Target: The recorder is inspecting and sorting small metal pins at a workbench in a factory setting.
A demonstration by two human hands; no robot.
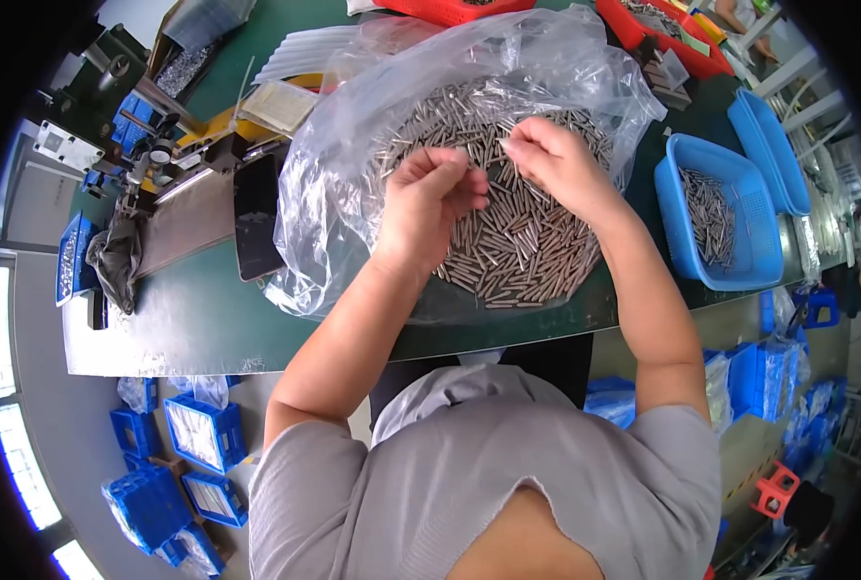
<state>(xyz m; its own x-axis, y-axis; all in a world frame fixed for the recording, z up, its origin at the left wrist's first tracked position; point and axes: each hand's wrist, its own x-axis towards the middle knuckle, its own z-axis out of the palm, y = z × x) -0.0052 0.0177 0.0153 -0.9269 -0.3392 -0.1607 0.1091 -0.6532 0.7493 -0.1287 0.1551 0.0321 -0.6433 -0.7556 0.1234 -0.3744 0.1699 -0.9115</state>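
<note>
A heap of small pointed metal pins (pixel 517 246) lies spread inside a large clear plastic bag (pixel 316 208) on the green table. Over the heap, my left hand (pixel 430 198) is closed, its thumb pressed toward curled fingers; what it holds, if anything, is too small to make out. Just to its right, my right hand (pixel 556 164) pinches thumb and fingertips together above the pins. Whatever sits in that pinch is likewise too small to name. The two hands are apart, with a narrow gap between them.
A blue plastic basket (pixel 677 217) with more metal pins stands at the right, beside another blue basket (pixel 773 164). A dark phone-like slab (pixel 256 215) lies left of the bag. Metal bench equipment (pixel 150 159) occupies the far left. Red trays (pixel 701 58) sit at the back.
</note>
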